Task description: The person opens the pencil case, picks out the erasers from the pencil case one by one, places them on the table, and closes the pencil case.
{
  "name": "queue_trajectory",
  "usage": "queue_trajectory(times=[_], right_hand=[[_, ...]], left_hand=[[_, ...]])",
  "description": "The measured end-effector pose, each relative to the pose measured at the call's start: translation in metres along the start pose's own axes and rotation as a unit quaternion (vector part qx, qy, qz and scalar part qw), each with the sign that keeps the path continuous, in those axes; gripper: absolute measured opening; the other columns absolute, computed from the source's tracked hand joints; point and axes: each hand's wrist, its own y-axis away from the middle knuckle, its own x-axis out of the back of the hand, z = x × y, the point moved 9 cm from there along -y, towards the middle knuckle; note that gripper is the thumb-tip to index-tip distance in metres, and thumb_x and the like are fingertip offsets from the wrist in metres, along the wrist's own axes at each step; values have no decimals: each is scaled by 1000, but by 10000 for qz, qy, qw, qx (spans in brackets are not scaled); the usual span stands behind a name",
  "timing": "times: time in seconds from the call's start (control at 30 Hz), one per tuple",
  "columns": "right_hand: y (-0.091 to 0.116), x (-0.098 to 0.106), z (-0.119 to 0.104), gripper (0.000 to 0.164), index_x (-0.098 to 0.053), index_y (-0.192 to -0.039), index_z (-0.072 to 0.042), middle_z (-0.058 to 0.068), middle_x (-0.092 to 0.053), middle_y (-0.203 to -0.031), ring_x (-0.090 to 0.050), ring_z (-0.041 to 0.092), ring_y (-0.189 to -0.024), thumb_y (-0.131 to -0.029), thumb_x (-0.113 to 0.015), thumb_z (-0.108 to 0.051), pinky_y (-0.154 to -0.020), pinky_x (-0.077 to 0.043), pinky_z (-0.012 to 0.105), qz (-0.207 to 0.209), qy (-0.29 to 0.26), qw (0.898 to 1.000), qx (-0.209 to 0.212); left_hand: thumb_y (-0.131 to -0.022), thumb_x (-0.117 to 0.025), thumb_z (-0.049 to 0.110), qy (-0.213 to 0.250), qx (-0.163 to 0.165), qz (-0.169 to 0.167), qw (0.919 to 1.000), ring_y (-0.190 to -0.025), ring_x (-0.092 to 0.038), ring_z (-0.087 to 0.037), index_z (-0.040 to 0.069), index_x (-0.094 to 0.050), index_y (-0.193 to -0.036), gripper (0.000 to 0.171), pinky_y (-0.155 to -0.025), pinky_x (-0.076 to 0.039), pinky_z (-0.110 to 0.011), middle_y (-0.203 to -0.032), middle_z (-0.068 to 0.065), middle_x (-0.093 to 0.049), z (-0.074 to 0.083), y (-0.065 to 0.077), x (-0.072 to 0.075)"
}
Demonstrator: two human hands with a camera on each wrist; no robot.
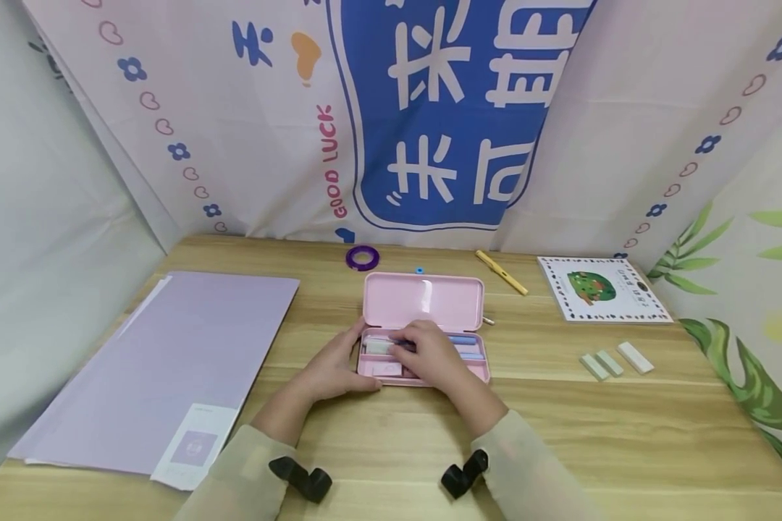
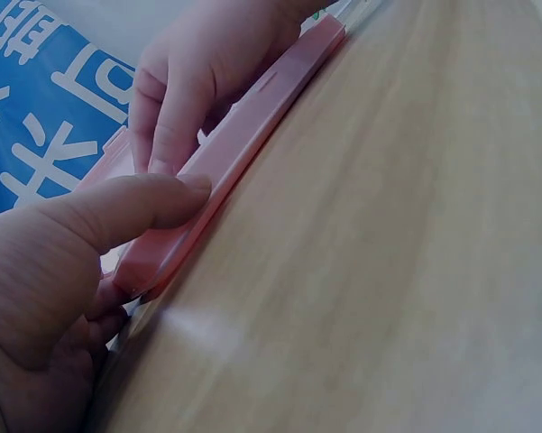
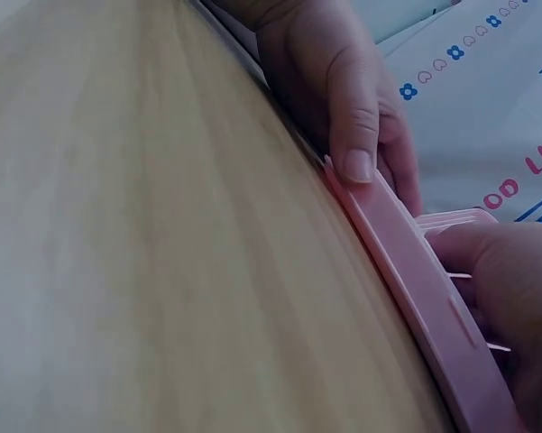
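Note:
A pink pencil case (image 1: 423, 300) lies on the table with its lid tipped back. My left hand (image 1: 332, 365) grips the left end, thumb along the front wall and fingers around the side. Inside the tray, the right hand (image 1: 433, 354) has its bent fingertips down among the contents, close to something dark and slim; I cannot tell whether it pinches that. Blue pens (image 1: 464, 339) lie in the right part of the tray. A pale green block (image 1: 376, 348) and a whitish-pink block (image 1: 387, 369) sit at its left. Both wrist views show the case's pink front wall (image 2: 243, 126).
A large lavender folder (image 1: 169, 347) covers the left side. Behind the case are a purple tape roll (image 1: 350, 264), a small blue piece (image 1: 420, 270) and a yellow pen (image 1: 502, 273). To the right lie a booklet (image 1: 560, 278), two green blocks (image 1: 594, 367) and a white block (image 1: 635, 357).

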Motion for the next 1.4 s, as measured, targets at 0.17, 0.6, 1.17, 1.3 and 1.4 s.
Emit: queue_trajectory(times=[0.17,0.6,1.17,1.3,1.4], right_hand=[[-3,-3,2,22,-76,-104,-10,4,-69,-97,-61,22,-99,-90,-69,-25,-92,-51,39,-76,168,9998,-109],[2,0,13,11,-72,-99,-13,1,-68,-95,-60,15,-91,-90,-70,-21,-88,-52,36,-47,-1111,9913,-699],[47,66,91,19,-63,-98,2,19,-66,-120,-67,20,-101,-86,-73,-7,-80,-55,15,973,-2301,9496,-1893],[67,86,110,34,-62,-119,3,22,-62,-128,-65,30,-113,-89,-71,-9,-83,-53,13,1001,-2088,9498,-2103],[86,102,126,42,-58,-129,5,25,-60,-131,-65,25,-114,-90,-68,-8,-83,-51,8,1080,-1819,9515,-2236]], left_hand=[[-68,-87,30,-29,-36,15,10000,-143,-34,-39,4,-16,-157,117,-117,-30,-55,-155,-25,-34,0,-1,0],[-68,-87,31,7,37,6,10000,-144,-32,-40,6,-17,-157,116,-118,-28,-55,-156,-24,-32,-2,0,-1],[-67,-88,34,20,208,-20,9998,-147,-27,-39,10,-13,-158,120,-119,-25,-55,-159,-22,-27,-8,-3,-2],[-68,-88,32,68,198,-32,9998,-147,-26,-39,7,-13,-158,120,-120,-24,-55,-159,-23,-26,-6,-2,-2],[-68,-87,31,109,181,-68,9998,-147,-25,-40,3,-13,-157,119,-120,-23,-55,-159,-24,-24,-5,-2,-3]])
